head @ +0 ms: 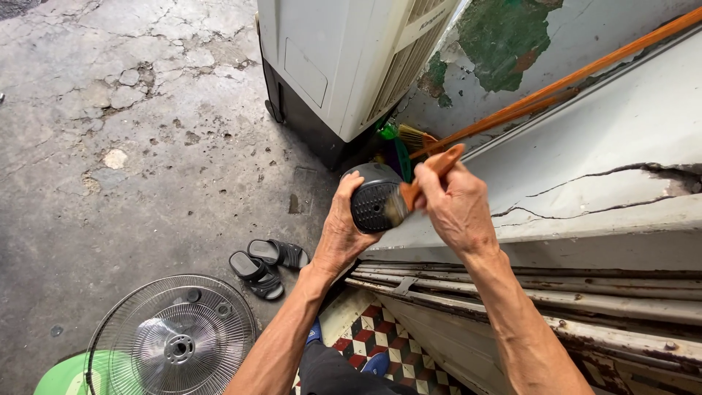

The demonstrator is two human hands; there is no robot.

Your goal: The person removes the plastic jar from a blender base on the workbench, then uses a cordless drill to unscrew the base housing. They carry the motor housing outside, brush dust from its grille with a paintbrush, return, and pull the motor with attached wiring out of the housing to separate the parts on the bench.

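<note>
We hold a dark plastic motor cover (374, 199) in our left hand (341, 238), raised above the floor and just in front of the white cracked ledge (621, 194); the grip is closed around its lower left rim, fingers curled under, vented face turned toward us; our right hand (457, 208) has its grip shut on the orange handle of a paintbrush (420, 183), bristles touching the right edge of the vented face. Behind the cover stands a white air cooler (336, 66) on the cracked concrete floor (131, 146); an orange broom handle (570, 84) leans across the peeling wall; a pair of black sandals (267, 265) lies on the floor below our left wrist; a wire fan guard (172, 336) rests on a green base at lower left; rusty door rails (585, 300) run under our right forearm.
</note>
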